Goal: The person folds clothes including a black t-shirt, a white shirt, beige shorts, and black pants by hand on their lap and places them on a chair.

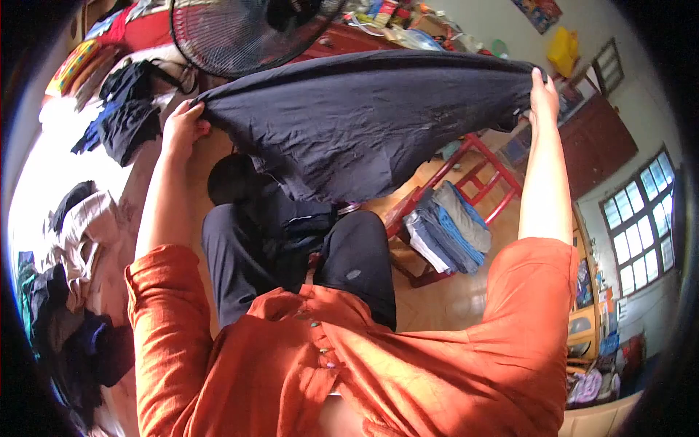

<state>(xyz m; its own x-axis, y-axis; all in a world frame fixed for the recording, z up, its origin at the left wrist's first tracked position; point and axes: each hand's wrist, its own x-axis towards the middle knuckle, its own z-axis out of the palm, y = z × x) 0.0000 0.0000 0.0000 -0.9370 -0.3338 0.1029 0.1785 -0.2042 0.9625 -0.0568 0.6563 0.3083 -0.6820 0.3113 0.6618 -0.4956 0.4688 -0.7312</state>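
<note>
A dark navy garment [364, 120] is stretched wide in the air in front of me. My left hand [182, 127] grips its left edge and my right hand [542, 95] grips its right edge, both arms raised in orange sleeves. The cloth sags in the middle above my lap, where dark trousers cover my knees [357, 255]. Another dark piece of clothing [240, 182] lies under the hanging cloth.
A stack of folded blue and grey clothes [448, 229] rests on a red chair [480, 171] to the right. Loose dark clothes [127, 109] lie heaped at the left on a bed. A standing fan [240, 33] is ahead. A window [644, 218] is at the right.
</note>
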